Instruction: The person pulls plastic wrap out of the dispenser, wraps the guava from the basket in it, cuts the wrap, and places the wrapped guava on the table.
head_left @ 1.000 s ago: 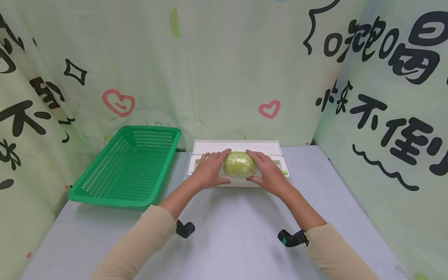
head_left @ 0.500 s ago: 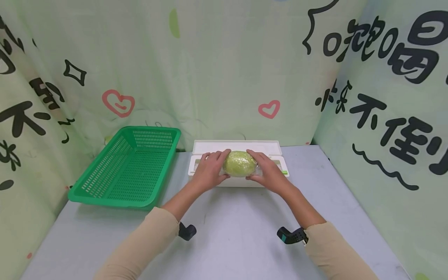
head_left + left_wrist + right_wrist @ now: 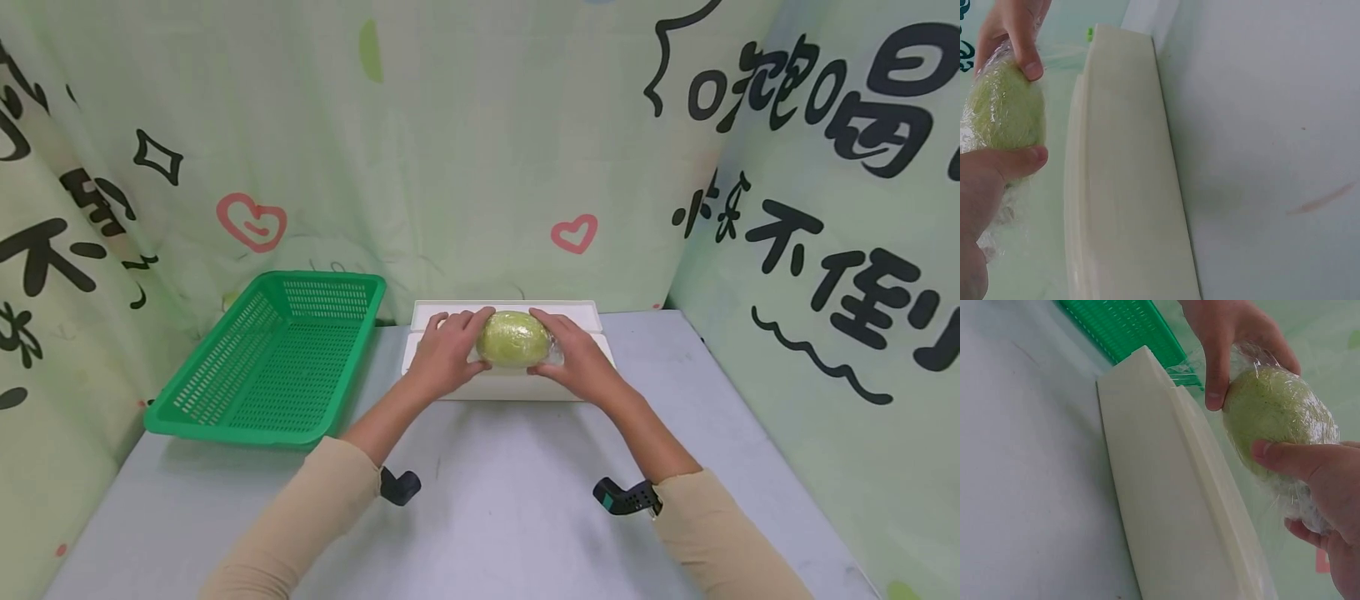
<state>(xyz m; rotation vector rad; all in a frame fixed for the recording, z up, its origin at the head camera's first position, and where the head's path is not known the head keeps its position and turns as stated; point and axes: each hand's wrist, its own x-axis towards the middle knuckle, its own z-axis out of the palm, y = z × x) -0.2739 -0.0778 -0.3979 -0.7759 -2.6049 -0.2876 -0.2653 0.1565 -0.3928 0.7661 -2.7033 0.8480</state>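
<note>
A rounded green fruit [image 3: 513,339] is wrapped in clear cling film, with loose film bunched at both ends. My left hand [image 3: 446,354] grips its left end, thumb below and fingers over the top. The right hand [image 3: 576,358] holds the other end the same way. Both thumbs press the near face of the fruit [image 3: 1007,109] in the left wrist view. Beneath and behind the hands is a long white box [image 3: 517,388], with a small green tab [image 3: 1090,34] at one end. The fruit is above the box, and thin film [image 3: 1191,369] shows beside the left hand.
A green perforated plastic basket [image 3: 281,375] stands on the left of the pale table [image 3: 480,500]. A printed curtain [image 3: 465,167] hangs close behind the box and along both sides.
Both hands have raised the wrapped fruit slightly, away from the body. The box's openings and green tab, seen earlier in the head view, no longer show there.
</note>
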